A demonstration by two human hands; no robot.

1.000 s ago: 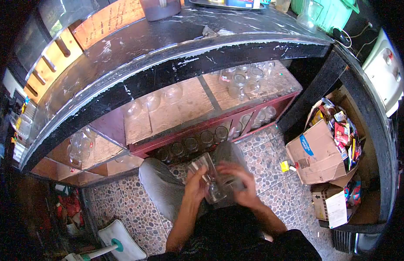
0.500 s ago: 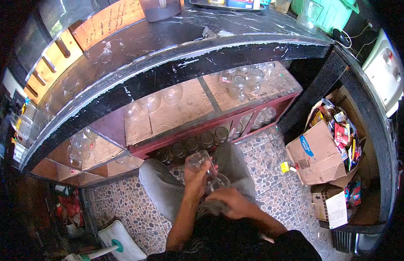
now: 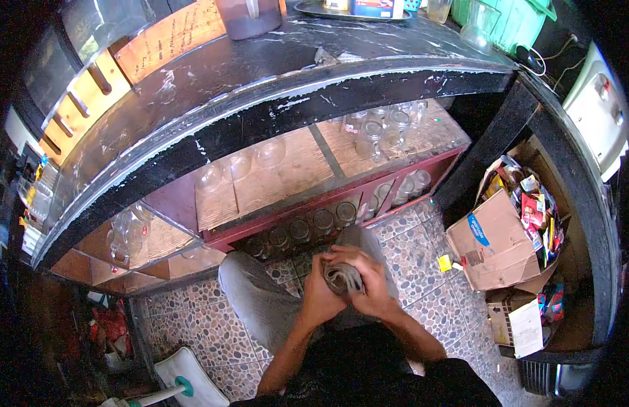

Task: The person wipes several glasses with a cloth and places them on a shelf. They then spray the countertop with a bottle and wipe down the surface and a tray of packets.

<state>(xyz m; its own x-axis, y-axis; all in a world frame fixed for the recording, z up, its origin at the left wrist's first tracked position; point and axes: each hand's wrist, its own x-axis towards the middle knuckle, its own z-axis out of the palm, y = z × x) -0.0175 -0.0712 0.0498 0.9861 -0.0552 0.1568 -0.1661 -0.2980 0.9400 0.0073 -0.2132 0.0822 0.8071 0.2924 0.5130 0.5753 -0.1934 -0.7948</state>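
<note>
The person's left hand point(image 3: 321, 296) curls around the left side of a bundled greyish cloth point(image 3: 343, 278); the right hand point(image 3: 369, 278) wraps its far and right sides — both gripping firmly, close together; the cloth sits between them, above the grey trousers point(image 3: 253, 292); whether its folds enclose anything is hard to tell; beyond, glass jars point(image 3: 322, 220) line the lower shelf — upturned, apparently.

On the cardboard box point(image 3: 494, 247) to my right, I read "garuda" on a blue label point(image 3: 478, 230); the smaller line was unclear. The orange board point(image 3: 192, 44) behind the bench point(image 3: 389, 39) bore handwriting point(image 3: 167, 42) I couldn't make out.
</note>
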